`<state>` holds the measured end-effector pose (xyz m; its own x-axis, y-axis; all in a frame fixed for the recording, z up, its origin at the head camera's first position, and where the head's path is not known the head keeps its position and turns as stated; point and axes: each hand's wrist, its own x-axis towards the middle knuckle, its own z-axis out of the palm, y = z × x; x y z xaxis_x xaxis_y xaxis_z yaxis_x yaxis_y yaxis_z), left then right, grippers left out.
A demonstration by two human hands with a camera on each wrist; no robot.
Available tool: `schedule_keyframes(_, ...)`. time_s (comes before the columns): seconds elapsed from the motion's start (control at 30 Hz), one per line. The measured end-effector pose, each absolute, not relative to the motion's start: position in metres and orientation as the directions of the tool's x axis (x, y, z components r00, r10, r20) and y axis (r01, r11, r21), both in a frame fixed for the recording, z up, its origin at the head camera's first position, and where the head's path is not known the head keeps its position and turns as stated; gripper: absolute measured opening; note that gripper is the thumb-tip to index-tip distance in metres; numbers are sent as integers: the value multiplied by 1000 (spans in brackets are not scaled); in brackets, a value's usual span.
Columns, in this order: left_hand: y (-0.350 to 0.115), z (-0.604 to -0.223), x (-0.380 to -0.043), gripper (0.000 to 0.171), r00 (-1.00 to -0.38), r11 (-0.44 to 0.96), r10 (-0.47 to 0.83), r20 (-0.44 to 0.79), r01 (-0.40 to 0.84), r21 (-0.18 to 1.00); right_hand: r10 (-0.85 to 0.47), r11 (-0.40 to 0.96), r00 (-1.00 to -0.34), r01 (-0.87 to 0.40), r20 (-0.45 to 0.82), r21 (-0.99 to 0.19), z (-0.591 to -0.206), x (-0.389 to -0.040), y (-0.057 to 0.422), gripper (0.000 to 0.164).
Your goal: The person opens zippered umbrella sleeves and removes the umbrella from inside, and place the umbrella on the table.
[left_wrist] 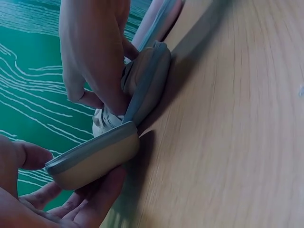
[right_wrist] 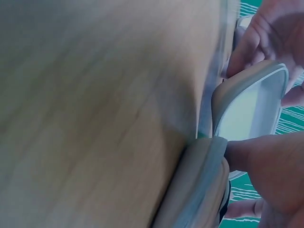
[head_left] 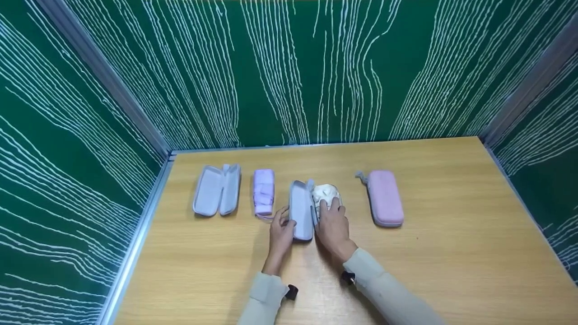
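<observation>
A grey hard-shell case (head_left: 300,212) lies unfolded at mid-table. My left hand (head_left: 282,230) grips its left half (left_wrist: 97,156) by the outer edge, thumb on one side and fingers underneath; that half is tilted up off the table in the left wrist view. In the right half sits a white folded bundle (head_left: 326,193) that looks like a compact umbrella. My right hand (head_left: 333,225) holds this bundle from above, its thumb (right_wrist: 240,154) down at the case's inner rim. The hand covers the bundle's near end.
Left of the hands lies a purple folded umbrella (head_left: 263,192), and beyond it another unfolded grey case (head_left: 210,192). A closed pink case (head_left: 386,197) with a grey loop lies to the right. Green walls with white lines (head_left: 280,72) border the wooden table (head_left: 451,253).
</observation>
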<state>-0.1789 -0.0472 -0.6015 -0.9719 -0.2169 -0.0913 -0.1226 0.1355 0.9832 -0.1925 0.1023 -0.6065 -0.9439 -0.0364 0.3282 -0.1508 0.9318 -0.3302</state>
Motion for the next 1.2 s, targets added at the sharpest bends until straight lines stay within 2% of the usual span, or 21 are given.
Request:
schedule_keyframes(0.17, -48, -601, -180, 53, -970, 135, -226, -88, -121, 984, -26, 941, -927, -149, 374, -304, -609, -197, 100, 48)
schedule_keyframes(0.33, -48, -604, -183, 53, -975, 125, -212, -61, -89, 988, -12, 957, -934, -114, 356, -267, -608, -200, 98, 58)
schedule_keyframes(0.57, -48, -607, -184, 53, -975, 113, -215, -51, -77, 991, -25, 962, -946, -111, 323, -249, -607, -204, 99, 60)
schedule_keyframes(0.77, -48, -604, -182, 54, -976, 131, -215, -42, -72, 989, -25, 944, -938, -135, 345, -301, -602, -208, 103, 60)
schedule_keyframes(0.97, -49, -605, -182, 52, -977, 125, -214, -2, -30, 992, -17, 921, -981, -91, 194, -379, -591, -212, 110, 73)
schedule_keyframes(1.07, -50, -605, -183, 50, -976, 130, -216, 14, -15, 991, -9, 897, -990, -69, 138, -437, -585, -214, 115, 71)
schedule_keyframes(1.2, -51, -604, -183, 46, -976, 139, -215, 30, 0, 990, -5, 867, -988, -81, 154, -491, -578, -215, 122, 65)
